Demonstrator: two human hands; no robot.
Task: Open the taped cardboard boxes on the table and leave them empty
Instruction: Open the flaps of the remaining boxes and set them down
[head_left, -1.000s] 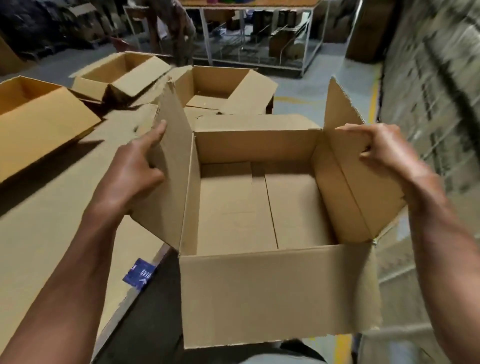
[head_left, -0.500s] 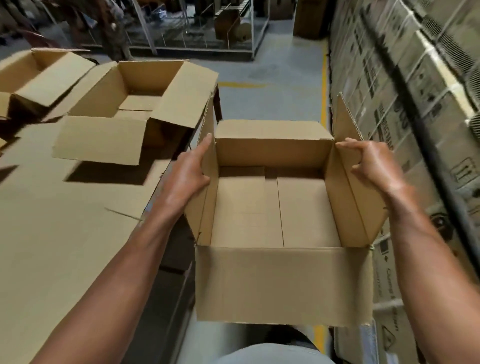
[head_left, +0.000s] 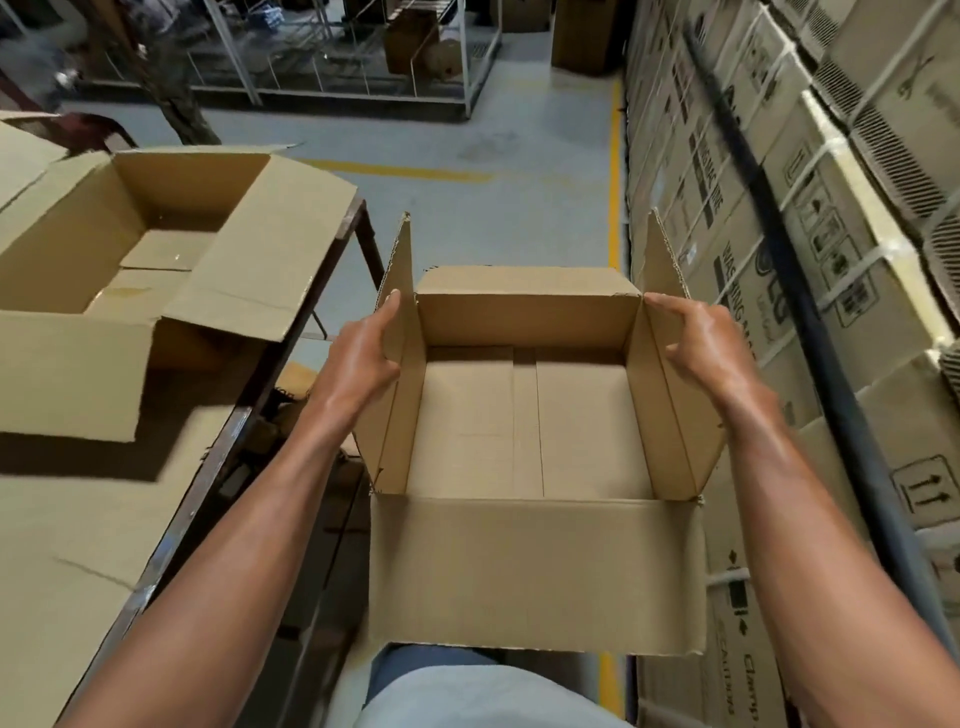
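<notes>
Held box: an open, plain brown corrugated cardboard box (head_left: 530, 431) is carried in the air between the metal-edged worktop (head_left: 171, 530) and a wall of stacked printed cartons (head_left: 810, 270) on the right, over the grey floor; its four flaps stand up or hang out, and nothing is visible inside
Left hand: the left hand (head_left: 358, 358) grasps the left side flap, thumb inside and fingers pressed along the outer face
Right hand: the right hand (head_left: 696, 343) grasps the right side flap, forefinger lying on its top corner, the rest curled round the edge
Handling: judged light, since it hangs from two flaps alone without sagging; the board looks stiff across its panels but will bend at the flap creases, so a hold on the flaps is likely to let the body swing; the torn, ragged flap edges look dry rather than slippery
Where to hold: both side walls low down, or under the base, would probably be steadier than the flaps
Count: one box in the hands; one opened brown cardboard box (head_left: 130, 270) in full view on the worktop, a corner of another at the far left edge; two hands; printed cartons too many and blurred to count
Progress: this box looks done, opened and emptied
</notes>
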